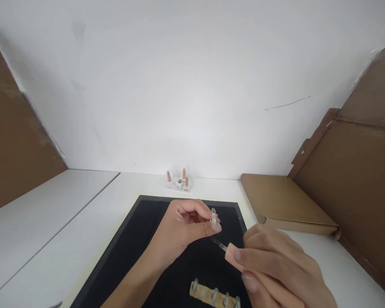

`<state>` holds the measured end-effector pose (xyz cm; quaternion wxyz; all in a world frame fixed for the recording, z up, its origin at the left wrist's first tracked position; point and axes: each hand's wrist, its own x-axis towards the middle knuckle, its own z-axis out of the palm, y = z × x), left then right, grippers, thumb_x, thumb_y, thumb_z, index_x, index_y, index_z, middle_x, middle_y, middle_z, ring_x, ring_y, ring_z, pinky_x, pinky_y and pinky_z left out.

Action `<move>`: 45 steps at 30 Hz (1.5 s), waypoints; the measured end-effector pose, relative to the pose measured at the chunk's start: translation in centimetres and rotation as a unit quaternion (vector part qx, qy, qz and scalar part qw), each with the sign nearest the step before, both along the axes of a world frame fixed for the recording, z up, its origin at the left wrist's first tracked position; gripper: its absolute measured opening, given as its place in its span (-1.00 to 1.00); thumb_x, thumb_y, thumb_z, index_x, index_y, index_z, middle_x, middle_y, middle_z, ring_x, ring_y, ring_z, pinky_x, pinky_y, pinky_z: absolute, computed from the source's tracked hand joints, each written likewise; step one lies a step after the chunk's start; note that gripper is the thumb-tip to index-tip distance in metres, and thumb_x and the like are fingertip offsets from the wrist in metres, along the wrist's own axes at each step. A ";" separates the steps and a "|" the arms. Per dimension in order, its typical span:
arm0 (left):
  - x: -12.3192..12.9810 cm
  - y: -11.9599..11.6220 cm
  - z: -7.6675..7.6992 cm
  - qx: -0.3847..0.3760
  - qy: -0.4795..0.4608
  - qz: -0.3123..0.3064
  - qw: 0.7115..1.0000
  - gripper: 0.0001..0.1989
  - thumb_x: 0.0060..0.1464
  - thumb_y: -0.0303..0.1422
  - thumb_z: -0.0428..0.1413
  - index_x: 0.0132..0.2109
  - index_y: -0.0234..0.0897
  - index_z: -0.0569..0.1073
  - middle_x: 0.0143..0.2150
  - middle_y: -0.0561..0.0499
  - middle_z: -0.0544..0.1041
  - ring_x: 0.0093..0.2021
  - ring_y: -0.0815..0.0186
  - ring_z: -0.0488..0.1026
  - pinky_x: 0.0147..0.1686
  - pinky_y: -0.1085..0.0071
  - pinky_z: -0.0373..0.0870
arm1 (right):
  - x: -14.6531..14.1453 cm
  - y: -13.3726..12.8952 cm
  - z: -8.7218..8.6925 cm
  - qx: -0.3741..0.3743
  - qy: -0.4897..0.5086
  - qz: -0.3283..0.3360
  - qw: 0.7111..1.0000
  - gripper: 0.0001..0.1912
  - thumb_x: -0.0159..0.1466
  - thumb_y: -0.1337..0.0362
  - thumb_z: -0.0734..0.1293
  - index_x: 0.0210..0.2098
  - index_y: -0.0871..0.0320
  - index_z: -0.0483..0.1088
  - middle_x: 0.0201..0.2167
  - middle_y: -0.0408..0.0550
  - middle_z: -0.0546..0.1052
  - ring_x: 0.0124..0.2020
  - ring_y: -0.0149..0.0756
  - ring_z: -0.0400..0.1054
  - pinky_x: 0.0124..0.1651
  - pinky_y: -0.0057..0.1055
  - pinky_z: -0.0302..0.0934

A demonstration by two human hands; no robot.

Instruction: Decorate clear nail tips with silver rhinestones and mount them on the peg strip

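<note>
Between the thumb and fingers of my left hand (188,224) is a small clear oval piece (214,219), held upright. Its exact kind is hard to make out. My right hand (279,261) is closed around the pale pink cap of a nail polish brush (233,253). The clear stem points up and left, its tip just below the left fingertips; I cannot tell whether it touches anything. Below the hands, a tan cardboard strip (209,295) holds several similar clear pieces standing in a row, with a pale spot near its left end.
Under the hands lies a black mat (147,214) on a white table (86,214). Several pink-capped nail polish bottles (183,183) stand in a clear holder by the wall. At right is a flat cardboard box (285,201); brown cardboard panels (359,171) flank both sides.
</note>
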<state>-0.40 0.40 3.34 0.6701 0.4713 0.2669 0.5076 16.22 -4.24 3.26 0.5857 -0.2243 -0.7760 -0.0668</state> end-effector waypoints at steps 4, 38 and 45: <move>-0.2 -0.1 -0.1 0.015 0.019 0.008 1.000 -0.76 -0.38 -0.55 0.47 -0.57 -0.33 0.54 -0.52 0.09 0.58 -0.48 0.40 0.51 -0.47 0.52 0.40 | 0.4 0.0 0.3 0.007 -0.017 -0.028 0.999 -0.71 0.14 0.56 0.23 -0.20 0.18 0.41 -0.58 -0.15 0.46 -0.63 -0.39 0.34 -0.63 -0.45 0.28; -0.4 0.0 -0.4 0.071 0.035 0.023 0.997 -0.82 -0.18 -0.63 0.35 -0.53 -0.31 0.57 -0.50 0.12 0.54 -0.51 0.47 0.48 -0.49 0.57 0.38 | 0.4 -0.4 0.3 -0.037 0.003 -0.020 0.999 -0.77 0.12 0.59 0.22 -0.36 0.18 0.40 -0.64 -0.16 0.34 -0.65 -0.44 0.20 -0.66 -0.46 0.09; -0.6 0.0 -0.5 0.068 0.061 0.011 0.996 -0.80 -0.25 -0.65 0.38 -0.53 -0.29 0.61 -0.48 0.11 0.58 -0.50 0.48 0.47 -0.49 0.59 0.38 | 0.8 -0.3 0.6 -0.055 0.041 0.005 0.998 -0.82 0.16 0.55 0.26 -0.33 0.18 0.41 -0.64 -0.17 0.40 -0.66 -0.45 0.24 -0.65 -0.48 0.12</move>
